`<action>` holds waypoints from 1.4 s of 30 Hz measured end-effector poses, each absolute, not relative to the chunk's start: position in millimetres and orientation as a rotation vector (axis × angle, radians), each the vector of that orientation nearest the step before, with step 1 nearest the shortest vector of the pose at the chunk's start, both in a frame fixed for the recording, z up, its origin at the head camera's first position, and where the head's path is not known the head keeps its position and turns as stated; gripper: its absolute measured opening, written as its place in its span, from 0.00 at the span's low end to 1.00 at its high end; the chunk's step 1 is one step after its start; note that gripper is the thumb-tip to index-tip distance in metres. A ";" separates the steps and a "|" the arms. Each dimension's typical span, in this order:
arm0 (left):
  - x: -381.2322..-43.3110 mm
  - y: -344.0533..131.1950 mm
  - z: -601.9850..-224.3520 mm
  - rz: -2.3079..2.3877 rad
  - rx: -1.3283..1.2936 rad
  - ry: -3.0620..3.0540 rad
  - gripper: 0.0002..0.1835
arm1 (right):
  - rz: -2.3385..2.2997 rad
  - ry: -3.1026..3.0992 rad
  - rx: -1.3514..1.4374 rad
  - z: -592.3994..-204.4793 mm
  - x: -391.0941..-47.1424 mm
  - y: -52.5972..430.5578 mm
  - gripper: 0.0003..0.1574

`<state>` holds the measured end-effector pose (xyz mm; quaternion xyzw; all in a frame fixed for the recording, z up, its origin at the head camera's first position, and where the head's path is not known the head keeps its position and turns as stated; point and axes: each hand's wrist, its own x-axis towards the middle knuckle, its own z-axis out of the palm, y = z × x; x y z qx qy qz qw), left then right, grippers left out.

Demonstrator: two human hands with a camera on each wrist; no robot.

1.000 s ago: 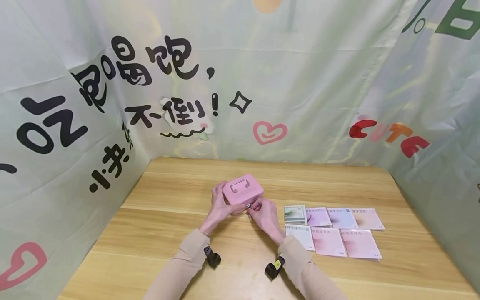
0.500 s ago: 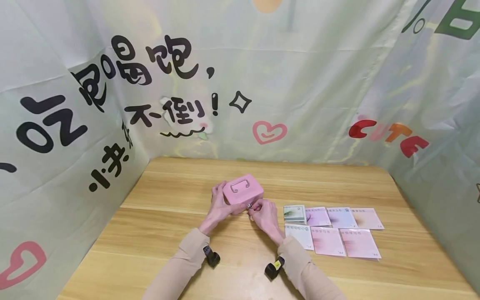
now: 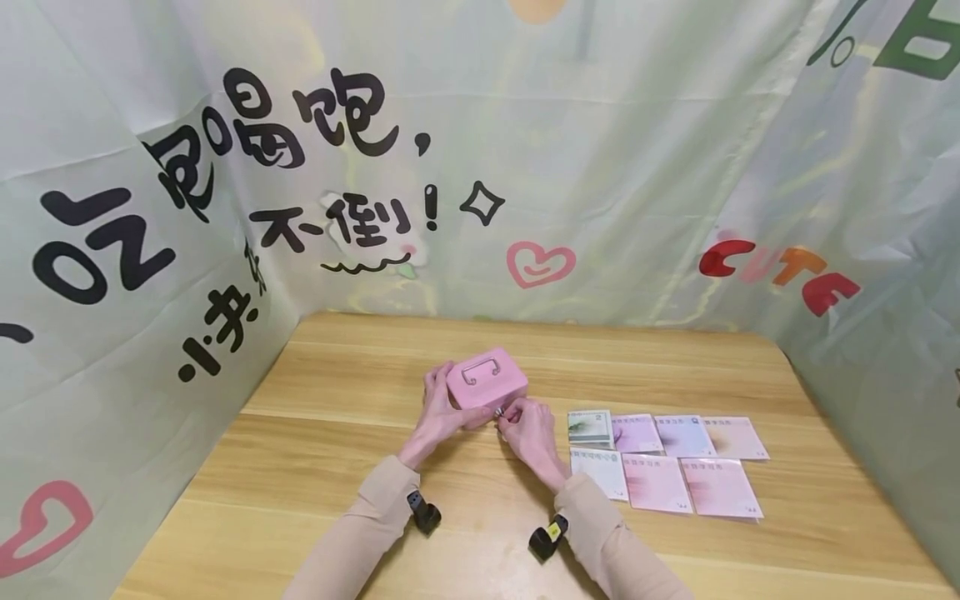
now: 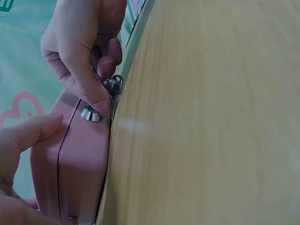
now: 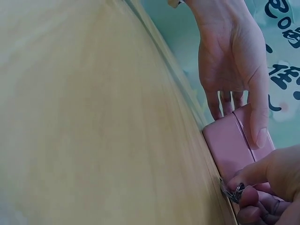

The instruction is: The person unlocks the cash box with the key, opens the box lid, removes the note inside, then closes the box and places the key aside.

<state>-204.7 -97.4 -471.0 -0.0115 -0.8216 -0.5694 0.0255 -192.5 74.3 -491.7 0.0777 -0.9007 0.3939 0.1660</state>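
Note:
A small pink cash box [image 3: 483,392] with a wire handle [image 3: 480,372] on its lid stands closed on the table. My left hand [image 3: 438,421] holds it at its left side, the thumb lying along the front near the lid seam. At the front face, my right hand [image 3: 531,429] pinches a key at the round silver lock [image 4: 90,115]. The key's head is hidden behind the fingers, so how far it sits in the lock cannot be seen. Further small metal keys [image 4: 115,86] dangle beside the right fingers, below the lock.
Several pieces of play paper money, among them a pink note [image 3: 655,483] and a green note [image 3: 589,428], lie in two rows right of the box. The wooden table [image 3: 337,483] is enclosed by printed cloth [image 3: 637,183] at the back and sides.
Both hands and the box keep their places. The right fingers shift very slightly at the lock, and the dangling keys move a little.

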 end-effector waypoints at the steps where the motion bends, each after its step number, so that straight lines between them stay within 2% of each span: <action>1: -204.2 -97.3 -471.5 -1.755 -0.041 -2.537 0.60 | 1.117 -2.566 0.234 -491.6 -192.5 74.8 0.04; 32: -206.5 -94.7 -469.5 -1.735 -0.006 -2.567 0.61 | 1.087 -2.586 0.295 -490.3 -184.9 82.9 0.06; 37: -211.5 -107.2 -467.8 -1.645 0.079 -2.571 0.60 | 1.080 -2.561 0.254 -486.2 -179.1 84.7 0.08; 42: -210.6 -110.9 -468.1 -1.697 0.033 -2.588 0.61 | 1.152 -2.619 0.250 -476.8 -175.1 86.7 0.06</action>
